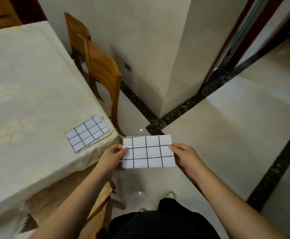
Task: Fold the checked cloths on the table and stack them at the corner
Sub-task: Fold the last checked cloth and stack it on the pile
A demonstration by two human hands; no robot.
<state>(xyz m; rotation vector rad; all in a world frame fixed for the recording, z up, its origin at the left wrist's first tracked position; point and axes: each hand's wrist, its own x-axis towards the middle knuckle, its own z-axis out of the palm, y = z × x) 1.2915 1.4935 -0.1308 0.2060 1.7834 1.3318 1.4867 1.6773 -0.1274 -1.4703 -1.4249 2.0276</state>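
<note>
A folded white cloth with a black check (pixel 148 152) is held flat in the air over the floor, just off the table's near right corner. My left hand (pixel 114 156) pinches its left edge and my right hand (pixel 186 155) pinches its right edge. A stack of folded checked cloths (pixel 88 133) lies on the table (pixel 28 94) close to that corner, to the left of the held cloth.
The table carries a cream patterned tablecloth. Two wooden chairs (pixel 102 69) stand along its right side. A wall corner (pixel 165 66) juts out ahead, with a doorway to the right. The glossy tiled floor has dark borders. My legs and feet show below.
</note>
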